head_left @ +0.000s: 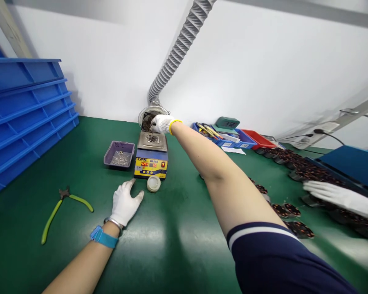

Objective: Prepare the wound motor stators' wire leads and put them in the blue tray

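My left hand (124, 203), in a white glove, lies flat on the green mat with its fingers spread, just in front of a small solder pot (151, 152) with a yellow display panel. A round white container (153, 183) sits beside its fingertips. My right hand (161, 123), also gloved, reaches far over the pot's back edge. Its fingers are curled by the small fan grille (147, 117) under the grey ribbed exhaust hose (178, 51). What those fingers hold is hidden.
A purple tray (119, 154) of small metal parts sits left of the pot. Green-handled pliers (61, 208) lie at the left. Blue crates (24, 110) are stacked far left. Copper-wound stators (290, 210) lie at the right, where another person's gloved hand (334, 194) rests. Blue and red bins (242, 140) line the back.
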`<state>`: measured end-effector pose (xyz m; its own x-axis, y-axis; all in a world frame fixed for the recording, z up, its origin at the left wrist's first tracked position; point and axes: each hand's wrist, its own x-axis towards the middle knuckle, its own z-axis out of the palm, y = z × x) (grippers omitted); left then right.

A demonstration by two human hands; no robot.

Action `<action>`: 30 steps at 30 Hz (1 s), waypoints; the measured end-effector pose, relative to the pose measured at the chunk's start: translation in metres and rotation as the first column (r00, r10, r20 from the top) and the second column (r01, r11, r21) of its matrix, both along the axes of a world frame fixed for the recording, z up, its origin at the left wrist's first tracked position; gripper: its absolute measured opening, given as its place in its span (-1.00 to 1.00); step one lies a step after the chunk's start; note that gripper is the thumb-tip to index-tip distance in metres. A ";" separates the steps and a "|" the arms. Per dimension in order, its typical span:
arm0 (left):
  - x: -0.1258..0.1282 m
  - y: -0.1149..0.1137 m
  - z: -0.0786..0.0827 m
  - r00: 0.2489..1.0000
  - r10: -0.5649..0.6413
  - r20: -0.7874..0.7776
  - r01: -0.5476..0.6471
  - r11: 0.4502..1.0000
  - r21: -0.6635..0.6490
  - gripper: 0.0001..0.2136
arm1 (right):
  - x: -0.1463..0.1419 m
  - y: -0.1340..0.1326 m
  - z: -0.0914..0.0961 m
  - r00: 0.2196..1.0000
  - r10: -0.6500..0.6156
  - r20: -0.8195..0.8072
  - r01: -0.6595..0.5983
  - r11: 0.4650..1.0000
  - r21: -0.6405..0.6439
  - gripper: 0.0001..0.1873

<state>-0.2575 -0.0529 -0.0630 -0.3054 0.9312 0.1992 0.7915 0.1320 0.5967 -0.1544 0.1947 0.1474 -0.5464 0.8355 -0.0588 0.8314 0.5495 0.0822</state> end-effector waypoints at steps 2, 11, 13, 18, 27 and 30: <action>0.000 0.001 0.000 1.000 -0.001 0.000 0.001 1.000 0.003 -0.57 | -0.006 0.003 -0.006 0.999 0.034 0.013 -0.034 0.999 0.001 -0.67; 0.000 0.001 -0.002 1.000 0.001 0.002 -0.001 1.000 0.020 -0.57 | -0.016 0.017 -0.017 0.996 0.065 0.055 -0.065 0.998 0.001 -0.66; 0.000 0.000 -0.002 1.000 0.003 0.003 -0.003 1.000 0.019 -0.57 | -0.013 0.019 -0.017 0.996 0.061 0.058 -0.062 0.998 0.001 -0.68; -0.001 0.001 -0.003 1.000 0.004 0.007 -0.004 1.000 0.022 -0.56 | -0.004 0.020 -0.017 0.997 0.051 0.060 -0.052 0.999 0.001 -0.70; -0.001 0.001 -0.005 1.000 -0.004 0.011 0.003 0.999 0.036 -0.56 | 0.003 0.019 -0.015 0.998 -0.004 0.062 0.004 1.000 0.006 -0.72; -0.002 0.001 -0.006 1.000 -0.002 0.010 0.002 0.999 0.037 -0.57 | 0.007 0.018 -0.015 0.998 -0.029 0.050 0.029 1.000 0.001 -0.74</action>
<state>-0.2591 -0.0518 -0.0692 -0.3058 0.9237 0.2308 0.7859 0.1080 0.6089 -0.1474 0.2127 0.1325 -0.5181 0.8511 -0.0847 0.8421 0.5249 0.1241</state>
